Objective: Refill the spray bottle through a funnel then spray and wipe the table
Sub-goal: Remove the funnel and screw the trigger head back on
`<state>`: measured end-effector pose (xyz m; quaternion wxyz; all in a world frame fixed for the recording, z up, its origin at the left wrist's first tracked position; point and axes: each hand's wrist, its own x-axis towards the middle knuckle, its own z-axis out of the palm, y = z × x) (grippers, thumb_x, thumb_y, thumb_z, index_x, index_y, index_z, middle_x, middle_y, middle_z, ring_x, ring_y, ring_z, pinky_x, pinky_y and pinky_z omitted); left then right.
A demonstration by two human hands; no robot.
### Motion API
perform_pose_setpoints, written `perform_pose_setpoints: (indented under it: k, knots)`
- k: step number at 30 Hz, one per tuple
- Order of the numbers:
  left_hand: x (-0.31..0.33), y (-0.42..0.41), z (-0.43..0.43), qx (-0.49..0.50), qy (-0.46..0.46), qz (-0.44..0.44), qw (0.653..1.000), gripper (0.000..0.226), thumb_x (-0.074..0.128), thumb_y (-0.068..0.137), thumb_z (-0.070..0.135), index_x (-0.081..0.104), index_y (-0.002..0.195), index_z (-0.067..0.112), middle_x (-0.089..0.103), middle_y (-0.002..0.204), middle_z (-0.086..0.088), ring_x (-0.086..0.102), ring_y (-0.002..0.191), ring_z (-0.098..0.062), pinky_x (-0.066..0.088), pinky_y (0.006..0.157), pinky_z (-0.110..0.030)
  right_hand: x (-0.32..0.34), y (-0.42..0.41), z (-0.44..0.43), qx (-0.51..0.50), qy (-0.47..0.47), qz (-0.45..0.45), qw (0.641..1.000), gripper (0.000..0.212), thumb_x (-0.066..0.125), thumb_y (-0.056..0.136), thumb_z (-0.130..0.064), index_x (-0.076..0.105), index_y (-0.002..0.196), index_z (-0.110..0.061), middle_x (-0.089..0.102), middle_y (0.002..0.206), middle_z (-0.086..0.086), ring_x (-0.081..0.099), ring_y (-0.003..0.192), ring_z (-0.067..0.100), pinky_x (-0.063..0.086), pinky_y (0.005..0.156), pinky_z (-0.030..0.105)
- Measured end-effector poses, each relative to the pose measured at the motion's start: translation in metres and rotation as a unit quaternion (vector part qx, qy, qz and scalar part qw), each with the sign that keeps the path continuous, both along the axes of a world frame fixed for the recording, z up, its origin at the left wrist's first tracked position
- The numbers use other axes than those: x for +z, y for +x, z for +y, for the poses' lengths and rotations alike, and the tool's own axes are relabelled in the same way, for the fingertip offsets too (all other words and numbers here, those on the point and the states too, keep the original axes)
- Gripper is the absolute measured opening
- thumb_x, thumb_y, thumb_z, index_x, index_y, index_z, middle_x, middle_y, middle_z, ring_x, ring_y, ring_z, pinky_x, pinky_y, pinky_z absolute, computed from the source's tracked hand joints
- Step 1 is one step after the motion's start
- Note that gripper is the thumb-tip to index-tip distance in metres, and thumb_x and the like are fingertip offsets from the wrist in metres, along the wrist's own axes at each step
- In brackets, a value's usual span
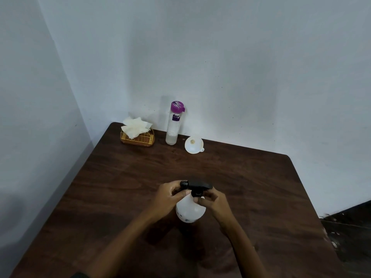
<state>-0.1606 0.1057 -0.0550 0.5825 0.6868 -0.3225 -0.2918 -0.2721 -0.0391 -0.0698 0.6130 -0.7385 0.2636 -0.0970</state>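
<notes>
The white spray bottle [190, 210] is held upright at the near middle of the table [251, 187], gripped at the neck under its black spray head [197, 186] by the left hand [170, 195] and pinched there by the right hand [212, 199], while the funnel [193, 145] is left well apart beside the water bottle [173, 123].

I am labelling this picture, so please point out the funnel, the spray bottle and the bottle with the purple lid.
funnel [193, 147], head view, on its white bowl.
spray bottle [190, 211], head view, on its white body.
bottle with the purple lid [172, 130], head view, on its clear body.
</notes>
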Motion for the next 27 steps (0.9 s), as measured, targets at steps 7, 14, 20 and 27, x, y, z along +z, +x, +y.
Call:
perform_pose_setpoints:
  k: [7, 14, 20, 27]
  knots:
    - [-0.001, 0.0, 0.0, 0.002, 0.003, -0.002, 1.0, 0.026, 0.06, 0.09, 0.011, 0.061, 0.105, 0.032, 0.067, 0.1, 0.015, 0.062, 0.097, 0.005, 0.048, 0.081, -0.01, 0.003, 0.007, -0.001, 0.011, -0.017, -0.008, 1.0, 0.03, 0.077, 0.072, -0.006, 0.061, 0.097, -0.011, 0.068, 0.096, 0.0, 0.064, 0.089, 0.006, 0.05, 0.077, 0.018]
    - [-0.002, 0.001, 0.0, 0.003, 0.013, -0.002, 1.0, 0.024, 0.06, 0.09, 0.012, 0.061, 0.107, 0.029, 0.069, 0.103, 0.009, 0.063, 0.099, 0.0, 0.049, 0.081, -0.011, -0.002, 0.009, 0.004, -0.004, -0.007, -0.012, 1.0, 0.041, 0.08, 0.066, -0.015, 0.055, 0.099, -0.013, 0.065, 0.097, 0.0, 0.063, 0.093, 0.01, 0.051, 0.083, 0.028]
    - [0.0, 0.0, 0.001, 0.0, 0.006, 0.002, 1.0, 0.029, 0.06, 0.09, 0.011, 0.06, 0.101, 0.038, 0.068, 0.099, 0.015, 0.062, 0.099, 0.004, 0.049, 0.082, -0.012, -0.003, -0.002, 0.0, -0.012, 0.015, -0.036, 0.999, 0.04, 0.077, 0.064, -0.02, 0.07, 0.102, -0.009, 0.07, 0.106, 0.007, 0.065, 0.1, 0.011, 0.049, 0.079, 0.021]
    - [0.003, 0.0, 0.0, -0.004, 0.005, 0.002, 1.0, 0.028, 0.06, 0.09, 0.01, 0.06, 0.1, 0.036, 0.067, 0.095, 0.016, 0.061, 0.094, 0.01, 0.046, 0.077, -0.007, 0.004, 0.007, -0.004, 0.006, -0.02, -0.02, 1.0, 0.028, 0.078, 0.067, 0.001, 0.058, 0.087, -0.005, 0.068, 0.086, 0.008, 0.066, 0.083, 0.017, 0.054, 0.074, 0.027]
